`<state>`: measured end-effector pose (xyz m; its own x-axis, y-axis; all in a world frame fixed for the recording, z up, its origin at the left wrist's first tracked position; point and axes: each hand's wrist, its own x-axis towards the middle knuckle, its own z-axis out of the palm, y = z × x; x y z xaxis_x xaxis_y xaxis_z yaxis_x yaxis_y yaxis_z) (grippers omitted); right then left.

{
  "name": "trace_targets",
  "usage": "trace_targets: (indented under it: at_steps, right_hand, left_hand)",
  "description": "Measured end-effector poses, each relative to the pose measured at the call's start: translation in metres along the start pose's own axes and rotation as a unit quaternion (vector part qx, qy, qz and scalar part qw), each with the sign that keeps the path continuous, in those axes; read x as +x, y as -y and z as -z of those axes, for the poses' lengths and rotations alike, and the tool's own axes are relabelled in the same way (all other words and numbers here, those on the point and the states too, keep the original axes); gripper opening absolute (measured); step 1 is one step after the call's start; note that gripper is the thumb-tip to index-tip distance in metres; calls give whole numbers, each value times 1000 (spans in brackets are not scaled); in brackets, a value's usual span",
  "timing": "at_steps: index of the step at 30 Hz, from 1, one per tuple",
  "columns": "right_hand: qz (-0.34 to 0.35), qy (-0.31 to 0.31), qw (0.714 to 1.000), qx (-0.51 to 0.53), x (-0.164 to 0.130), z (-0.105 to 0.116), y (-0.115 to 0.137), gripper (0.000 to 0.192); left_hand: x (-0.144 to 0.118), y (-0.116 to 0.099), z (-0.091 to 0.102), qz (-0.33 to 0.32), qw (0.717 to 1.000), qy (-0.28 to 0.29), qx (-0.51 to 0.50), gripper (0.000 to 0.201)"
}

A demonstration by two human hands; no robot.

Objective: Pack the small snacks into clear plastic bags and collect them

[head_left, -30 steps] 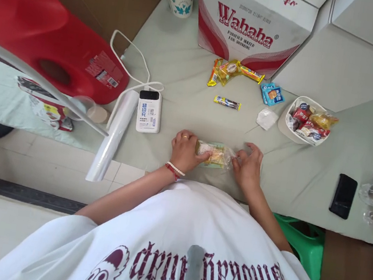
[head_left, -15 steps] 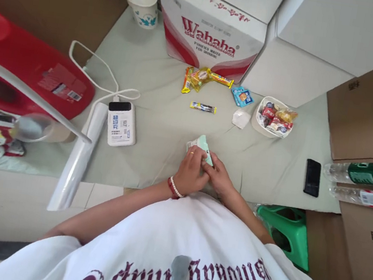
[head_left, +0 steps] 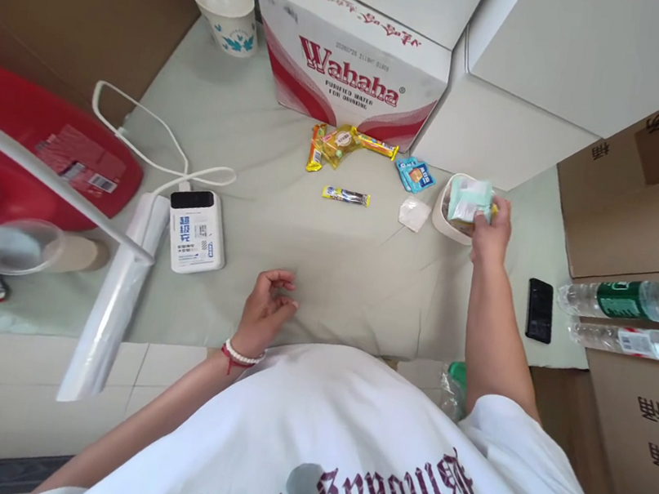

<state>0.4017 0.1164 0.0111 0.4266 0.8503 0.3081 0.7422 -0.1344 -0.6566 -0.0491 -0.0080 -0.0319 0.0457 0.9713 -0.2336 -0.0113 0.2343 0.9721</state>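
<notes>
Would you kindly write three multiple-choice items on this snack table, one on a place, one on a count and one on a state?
1. Where is the pale green packet?
A. over the white container
B. on the power bank
C. inside the paper cup

2. How many water bottles lie at the right edge?
A. one
B. two
C. four

3. How is the left hand?
A. gripping the plastic roll
B. pressed flat on the phone
C. empty, fingers curled

Key: 1 A, the right hand holds it above the white container. 2 B, a green-label bottle and a white-label bottle. 3 C, it holds nothing above the cloth.
</notes>
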Motion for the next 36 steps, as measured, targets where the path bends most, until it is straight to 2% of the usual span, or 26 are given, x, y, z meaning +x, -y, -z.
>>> trace_targets:
  at_steps: [3, 5, 7, 10, 12, 14, 15, 17, 19, 20, 23, 26, 27, 29, 30, 33, 36]
  right_hand:
    - [-75, 0, 991, -114, 2, -11, 9, 40]
    - [-98, 0, 974, -207, -7, -12, 19, 35]
    - [-94, -6, 960, -262, -14, -7, 27, 33]
    - [-69, -20, 958, -278, -23, 3, 35, 39]
    - [-19, -57, 962, -265, -31, 6, 41, 50]
    - [51, -60, 966, -246, -44, 0, 49, 49]
    - [83, -27, 967, -241, -50, -6, 52, 46]
    - [116, 87, 960, -239, -61, -23, 58, 44]
    - [93, 173, 953, -230, -64, -41, 60, 42]
    - [67, 187, 956, -214, -64, -49, 60, 38]
    - [8, 171, 973, -153, -61, -63, 63, 29]
    - [-54, 181, 981, 34, -76, -71, 82, 26]
    - [-96, 199, 967, 129, -87, -72, 92, 27]
    - [-183, 246, 905, 293, -111, -73, 114, 33]
    - [-212, 271, 876, 338, -124, -72, 125, 36]
    - [-257, 333, 816, 396, -154, -69, 150, 41]
    - [-274, 384, 768, 433, -168, -65, 158, 44]
  left_hand:
    - [-3, 6, 3, -8, 1000, -20, 8, 51]
    - [-5, 10, 3, -15, 999, -25, 22, 48]
    - [-7, 12, 4, -24, 999, -26, 41, 45]
    - [-9, 12, 5, -32, 998, -18, 60, 43]
    - [-10, 11, 6, -35, 997, -8, 63, 42]
    - [-11, 9, 7, -40, 997, -2, 63, 40]
    - [-12, 8, 8, -42, 997, -2, 63, 39]
    - [-13, 6, 9, -46, 997, -5, 69, 34]
    - [-13, 4, 10, -53, 995, -6, 84, 27]
    - [-12, 2, 11, -58, 994, -5, 93, 24]
    - [-11, -5, 13, -73, 991, -3, 116, 19]
    - [-7, -18, 6, -82, 990, 25, 109, 19]
    - [-3, -24, 1, -88, 990, 39, 102, 18]
    - [8, -36, -14, -109, 988, 61, 87, 20]
    - [15, -41, -22, -122, 988, 55, 83, 22]
    - [36, -51, -45, -144, 986, 48, 70, 27]
    - [50, -48, -61, -123, 987, 100, 19, 28]
